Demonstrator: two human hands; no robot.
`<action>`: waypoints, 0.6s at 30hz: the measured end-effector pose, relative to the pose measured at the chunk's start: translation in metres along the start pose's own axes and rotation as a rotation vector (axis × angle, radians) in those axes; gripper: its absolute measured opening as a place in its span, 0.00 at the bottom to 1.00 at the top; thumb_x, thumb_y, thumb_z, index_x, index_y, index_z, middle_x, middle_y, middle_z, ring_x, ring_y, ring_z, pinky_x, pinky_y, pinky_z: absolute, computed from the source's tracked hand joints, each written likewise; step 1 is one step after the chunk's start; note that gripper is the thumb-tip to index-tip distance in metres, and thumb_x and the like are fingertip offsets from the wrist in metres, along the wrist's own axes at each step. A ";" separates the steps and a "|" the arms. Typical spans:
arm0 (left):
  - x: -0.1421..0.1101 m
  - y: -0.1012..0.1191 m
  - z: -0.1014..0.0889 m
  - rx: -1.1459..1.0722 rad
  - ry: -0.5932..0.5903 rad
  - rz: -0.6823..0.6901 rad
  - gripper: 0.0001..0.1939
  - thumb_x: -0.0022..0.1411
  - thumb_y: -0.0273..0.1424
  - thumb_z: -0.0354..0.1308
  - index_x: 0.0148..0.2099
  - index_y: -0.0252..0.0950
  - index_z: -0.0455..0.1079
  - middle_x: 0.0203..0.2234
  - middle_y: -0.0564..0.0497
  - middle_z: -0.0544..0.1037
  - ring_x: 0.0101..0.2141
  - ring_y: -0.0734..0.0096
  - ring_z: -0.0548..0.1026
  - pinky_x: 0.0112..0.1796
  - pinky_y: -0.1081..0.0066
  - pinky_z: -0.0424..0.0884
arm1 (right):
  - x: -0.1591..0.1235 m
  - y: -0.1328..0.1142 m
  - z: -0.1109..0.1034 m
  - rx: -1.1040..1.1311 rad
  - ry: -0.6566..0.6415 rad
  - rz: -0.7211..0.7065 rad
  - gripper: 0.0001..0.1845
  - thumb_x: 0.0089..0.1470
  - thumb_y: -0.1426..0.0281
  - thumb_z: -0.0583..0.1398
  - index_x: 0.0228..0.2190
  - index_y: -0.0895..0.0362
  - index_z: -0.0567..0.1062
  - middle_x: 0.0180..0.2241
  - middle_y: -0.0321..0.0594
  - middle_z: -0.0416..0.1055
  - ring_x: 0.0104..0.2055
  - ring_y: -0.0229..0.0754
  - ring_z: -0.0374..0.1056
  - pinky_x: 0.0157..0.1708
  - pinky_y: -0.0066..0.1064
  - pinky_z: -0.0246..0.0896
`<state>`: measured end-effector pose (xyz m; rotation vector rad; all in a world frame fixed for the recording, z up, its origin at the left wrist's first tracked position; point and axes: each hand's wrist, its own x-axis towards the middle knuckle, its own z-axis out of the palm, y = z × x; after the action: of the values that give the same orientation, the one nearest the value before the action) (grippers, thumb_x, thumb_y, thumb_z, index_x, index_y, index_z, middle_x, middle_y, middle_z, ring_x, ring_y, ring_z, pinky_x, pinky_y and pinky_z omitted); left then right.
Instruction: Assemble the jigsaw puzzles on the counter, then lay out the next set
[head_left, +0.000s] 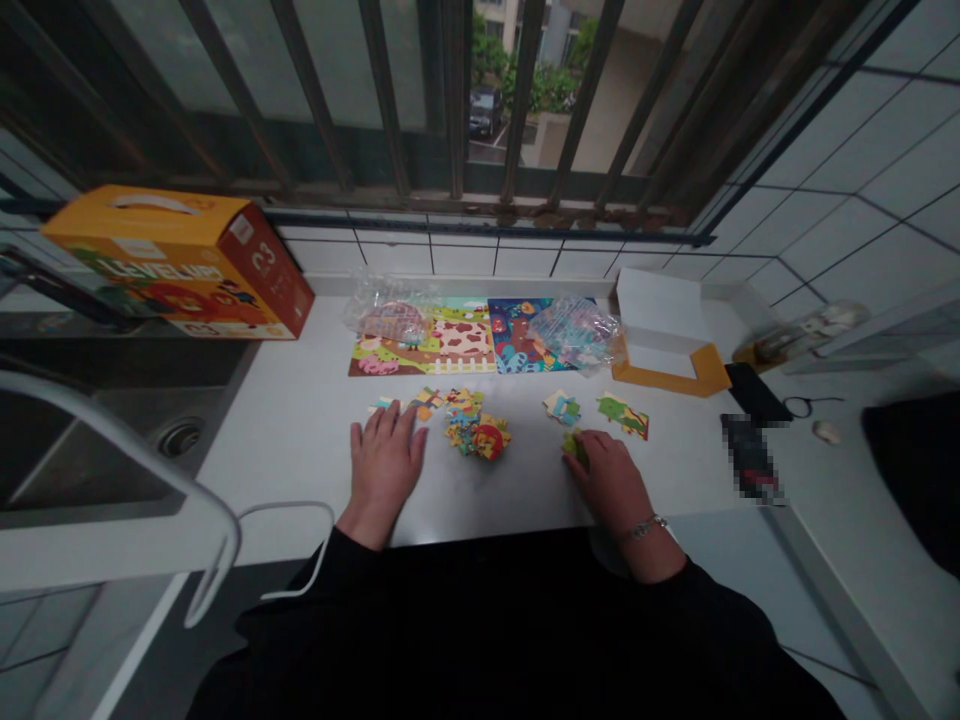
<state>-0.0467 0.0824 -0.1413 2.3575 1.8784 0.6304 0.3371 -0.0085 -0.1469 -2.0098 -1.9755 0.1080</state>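
My left hand (384, 458) lies flat on the white counter (300, 430), fingers stretched toward a few loose puzzle pieces (420, 402). A small heap of colourful pieces (474, 425) sits between my hands. My right hand (611, 478) is curled over a green puzzle piece (574, 445), fingertips pinching it. Beyond it lie a joined green section (624, 414) and a smaller pale piece (562, 407). Two finished puzzle pictures (465, 340) lie further back.
An orange puzzle box (187, 260) stands at the back left beside a steel sink (112, 430) and its tap (135, 450). Clear plastic bags (577, 330), an open yellow box lid (667, 350), a phone (754, 393) and a barred window (450, 100) are behind.
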 end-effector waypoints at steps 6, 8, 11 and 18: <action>0.003 0.006 0.001 0.011 -0.029 0.076 0.27 0.80 0.41 0.50 0.75 0.39 0.65 0.75 0.36 0.65 0.73 0.36 0.63 0.70 0.28 0.54 | 0.000 -0.006 -0.016 -0.093 -0.075 0.013 0.12 0.69 0.63 0.61 0.46 0.57 0.81 0.47 0.52 0.81 0.46 0.56 0.75 0.50 0.44 0.68; 0.006 0.012 0.002 0.009 -0.142 0.223 0.28 0.81 0.41 0.48 0.77 0.42 0.62 0.77 0.41 0.62 0.75 0.44 0.60 0.72 0.34 0.53 | 0.001 -0.012 -0.023 -0.121 -0.111 0.017 0.12 0.70 0.64 0.60 0.45 0.57 0.81 0.45 0.51 0.82 0.44 0.53 0.75 0.47 0.41 0.66; 0.008 0.018 0.003 0.042 -0.233 0.269 0.28 0.82 0.43 0.47 0.78 0.45 0.62 0.77 0.44 0.61 0.75 0.47 0.60 0.72 0.33 0.52 | 0.002 -0.013 -0.034 -0.117 -0.076 0.101 0.14 0.72 0.65 0.57 0.46 0.57 0.82 0.41 0.47 0.83 0.40 0.49 0.76 0.42 0.36 0.62; 0.003 0.002 -0.002 0.106 -0.159 0.151 0.26 0.81 0.45 0.48 0.71 0.43 0.71 0.75 0.41 0.65 0.72 0.40 0.65 0.69 0.30 0.58 | 0.003 0.023 -0.036 -0.117 0.024 0.355 0.17 0.71 0.64 0.55 0.42 0.57 0.83 0.38 0.49 0.82 0.37 0.48 0.74 0.36 0.36 0.58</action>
<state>-0.0448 0.0841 -0.1379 2.5488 1.7206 0.3481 0.3695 -0.0114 -0.1193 -2.4078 -1.6251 0.0481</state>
